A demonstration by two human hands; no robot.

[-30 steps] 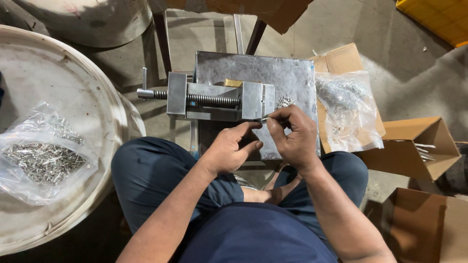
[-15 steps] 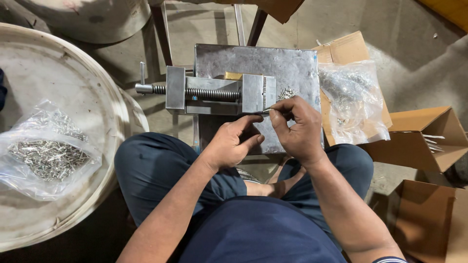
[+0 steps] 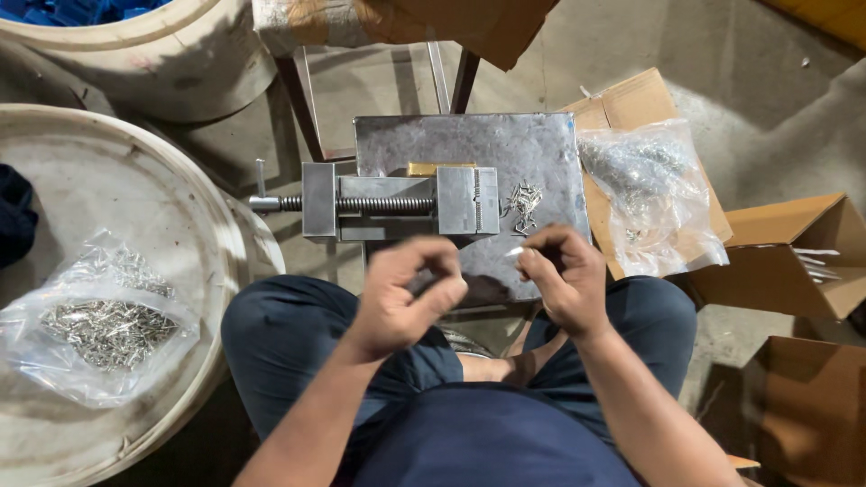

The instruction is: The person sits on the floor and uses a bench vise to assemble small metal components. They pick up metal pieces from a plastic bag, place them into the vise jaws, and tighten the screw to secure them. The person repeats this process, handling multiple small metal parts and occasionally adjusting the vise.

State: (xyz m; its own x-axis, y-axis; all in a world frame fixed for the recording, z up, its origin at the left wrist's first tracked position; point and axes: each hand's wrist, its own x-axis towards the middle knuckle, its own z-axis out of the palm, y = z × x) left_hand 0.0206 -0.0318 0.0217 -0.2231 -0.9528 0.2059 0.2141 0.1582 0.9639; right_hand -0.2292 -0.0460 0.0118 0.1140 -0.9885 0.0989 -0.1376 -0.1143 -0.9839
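1. Hands in the middle of the frame, just below a metal vise [image 3: 401,204] on a grey steel plate [image 3: 505,149].
2. Right hand [image 3: 561,280]: fingertips pinched shut on a small pale pin [image 3: 512,253], held just above the near edge of the plate.
3. Left hand [image 3: 404,298]: blurred, fingers curled, thumb and finger close together; cannot tell if anything sits between them.
4. Small heap of loose pins [image 3: 523,200] on the plate, right beside the vise and just above the right hand.
5. Clear bag of shiny pins [image 3: 99,320] at lower left, lying in a big round white tub [image 3: 180,198].
6. Second clear bag [image 3: 651,194] at right, resting on flat cardboard, with more metal bits inside.
7. Open cardboard box [image 3: 794,261] at far right, a few thin metal pieces inside.
8. Looks like partway through: one pin in hand, a few loose ones waiting on the plate, both bags quite full, so likely lots left.
9. Hard to tell which bag holds finished pieces.
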